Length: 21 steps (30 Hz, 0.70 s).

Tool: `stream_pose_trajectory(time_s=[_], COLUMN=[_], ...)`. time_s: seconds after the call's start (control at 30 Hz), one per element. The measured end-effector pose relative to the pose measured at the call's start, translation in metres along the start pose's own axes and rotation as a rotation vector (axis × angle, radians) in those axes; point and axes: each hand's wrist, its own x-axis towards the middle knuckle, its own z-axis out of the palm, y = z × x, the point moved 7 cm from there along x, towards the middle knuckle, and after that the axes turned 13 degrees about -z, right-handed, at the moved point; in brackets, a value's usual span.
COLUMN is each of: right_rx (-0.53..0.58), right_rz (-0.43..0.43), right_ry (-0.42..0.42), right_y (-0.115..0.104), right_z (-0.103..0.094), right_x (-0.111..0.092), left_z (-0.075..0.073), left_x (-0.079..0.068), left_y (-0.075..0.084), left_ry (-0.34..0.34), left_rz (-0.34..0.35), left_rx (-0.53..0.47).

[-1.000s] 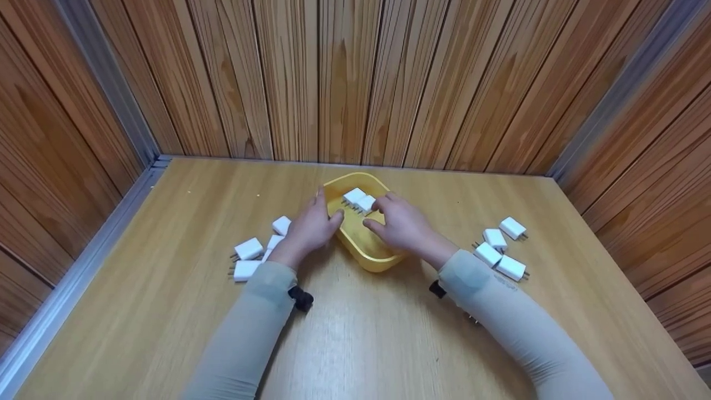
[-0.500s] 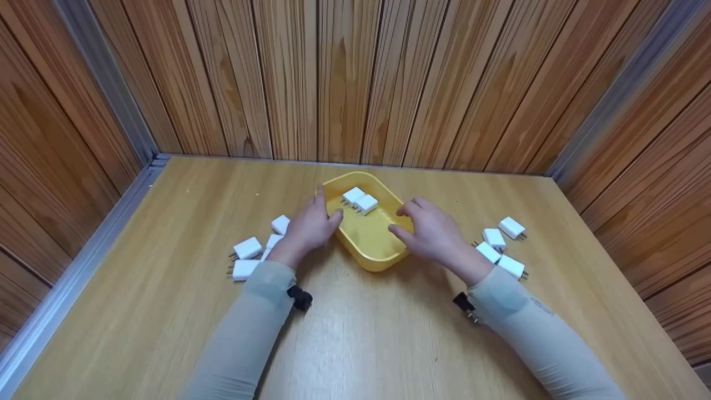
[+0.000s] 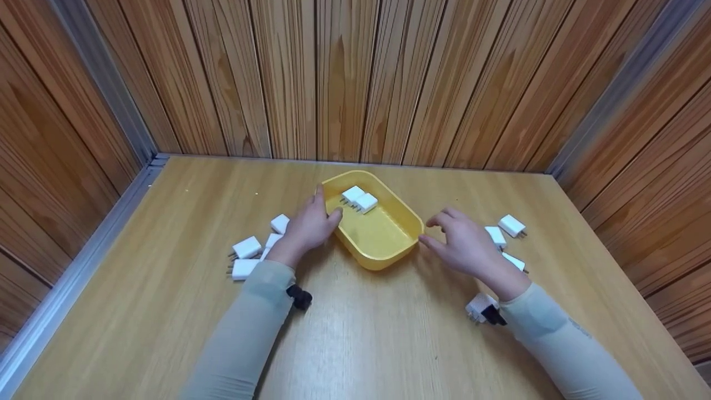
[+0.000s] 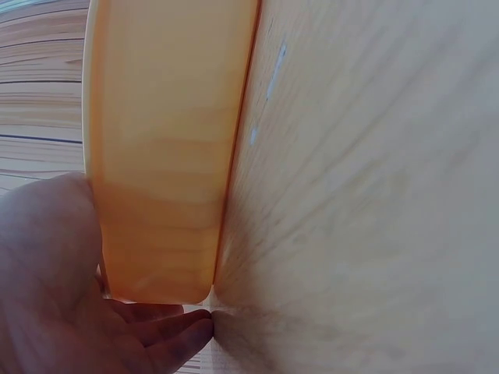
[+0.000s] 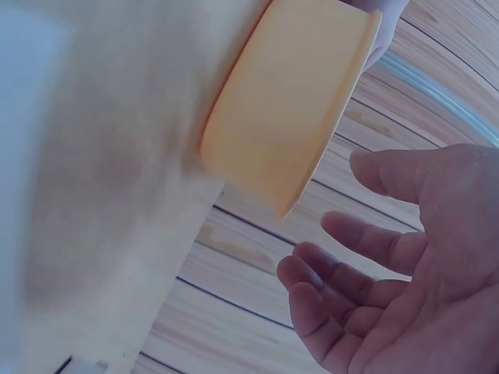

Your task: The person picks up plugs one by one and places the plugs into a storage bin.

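Observation:
A yellow plastic tub (image 3: 383, 236) stands at the middle of the table with two white plug adapters (image 3: 365, 203) lying in it, pins toward the near left. My left hand (image 3: 311, 225) holds the tub's left side, its thumb near the rim and its fingers around the far corner. In the left wrist view, fingers (image 4: 168, 331) curl by the tub's end. My right hand (image 3: 464, 241) is just right of the tub with nothing in it; the right wrist view shows its fingers (image 5: 366, 241) loosely bent, apart from the tub.
Several white plug adapters (image 3: 247, 248) lie left of the tub, partly behind my left wrist. More white adapters (image 3: 511, 226) lie at the right, some hidden by my right hand. One adapter (image 3: 481, 306) sits beside my right wrist. Wood-panelled walls (image 3: 344, 83) border the table.
My right hand has drawn out of the tub and moved right, past its rim. The two adapters stay in the tub. My left hand has kept its place.

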Motion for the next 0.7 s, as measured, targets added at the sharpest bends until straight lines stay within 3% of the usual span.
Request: stream_pose_trajectory(time_s=[0.4, 0.7], right_rx=[0.025, 0.053], right_rz=[-0.043, -0.076], right_ry=[-0.083, -0.199], right_y=[0.018, 0.023], right_z=[-0.008, -0.002], right_x=[-0.042, -0.064], left_z=[-0.001, 0.000], left_x=[0.000, 0.000], left_y=[0.002, -0.002], left_ry=[0.024, -0.004], left_rz=[0.028, -0.007], left_rx=[0.028, 0.004])
